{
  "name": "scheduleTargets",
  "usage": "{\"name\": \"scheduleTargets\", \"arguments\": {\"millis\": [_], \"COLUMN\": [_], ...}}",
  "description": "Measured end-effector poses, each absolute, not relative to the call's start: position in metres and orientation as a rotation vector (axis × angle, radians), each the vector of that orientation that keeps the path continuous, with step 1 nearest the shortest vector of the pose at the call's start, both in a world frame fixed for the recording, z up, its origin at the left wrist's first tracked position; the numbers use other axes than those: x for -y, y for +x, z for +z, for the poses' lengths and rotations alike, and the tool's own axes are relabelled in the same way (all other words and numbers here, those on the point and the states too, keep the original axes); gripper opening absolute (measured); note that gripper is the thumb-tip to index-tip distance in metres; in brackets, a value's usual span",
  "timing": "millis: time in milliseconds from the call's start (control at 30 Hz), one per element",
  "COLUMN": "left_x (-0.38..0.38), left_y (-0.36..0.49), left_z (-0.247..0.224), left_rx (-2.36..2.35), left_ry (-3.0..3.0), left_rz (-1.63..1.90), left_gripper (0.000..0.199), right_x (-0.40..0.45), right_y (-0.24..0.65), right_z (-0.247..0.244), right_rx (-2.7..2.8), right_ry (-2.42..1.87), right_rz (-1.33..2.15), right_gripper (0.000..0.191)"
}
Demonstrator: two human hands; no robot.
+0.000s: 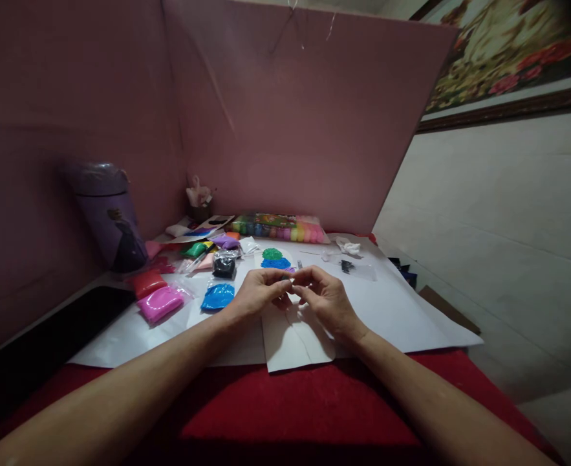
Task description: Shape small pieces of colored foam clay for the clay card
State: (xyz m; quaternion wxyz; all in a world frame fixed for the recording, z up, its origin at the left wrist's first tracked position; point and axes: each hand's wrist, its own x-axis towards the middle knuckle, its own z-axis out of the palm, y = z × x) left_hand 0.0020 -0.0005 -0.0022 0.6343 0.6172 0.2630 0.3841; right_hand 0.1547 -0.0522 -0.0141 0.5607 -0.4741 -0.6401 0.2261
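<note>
My left hand and my right hand meet above a white sheet of paper, thumbs and forefingers pinched together. Between the fingertips a small dark greenish piece shows, perhaps modelling clay; most of it is hidden by the fingers. Just beyond the hands lie a green textured clay patch and a blue one, with a bit of purple partly covered by the fingers. Close to my left wrist is a bag of blue clay, and a bag of black clay sits behind it.
Bags of pink clay and red clay lie left, near a purple tumbler and a black flat object. A pack of coloured clay lies at the back. Crumpled white tissue rests right. Pink panels stand behind.
</note>
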Motion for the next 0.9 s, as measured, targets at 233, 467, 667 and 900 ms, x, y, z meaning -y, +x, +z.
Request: {"name": "scheduleTargets", "arguments": {"millis": [233,467,667,900], "left_x": [0.004,0.0057,-0.0006,0.0014], "left_y": [0.0007,-0.0004,0.0,0.0003], "left_z": [-0.0018,-0.0017,-0.0071,-0.0034], "left_rx": [-0.572,-0.651,-0.625,-0.636], "left_ry": [1.383,1.369,1.344,1.314], "left_rz": [0.877,0.928,0.919,0.924], "left_gripper": [0.045,0.039,0.037,0.031], "right_x": [0.0514,0.0504,0.0481,0.0483], "right_y": [0.1565,0.1565,0.1586,0.1579], "right_z": [-0.011,-0.0148,-0.0169,-0.018], "right_rx": [1.647,1.577,1.581,1.547], "right_ry": [-1.149,-1.184,-1.228,-1.151], "right_rz": [0.351,0.451,0.46,0.58], "right_gripper": [0.007,0.012,0.013,0.014]}}
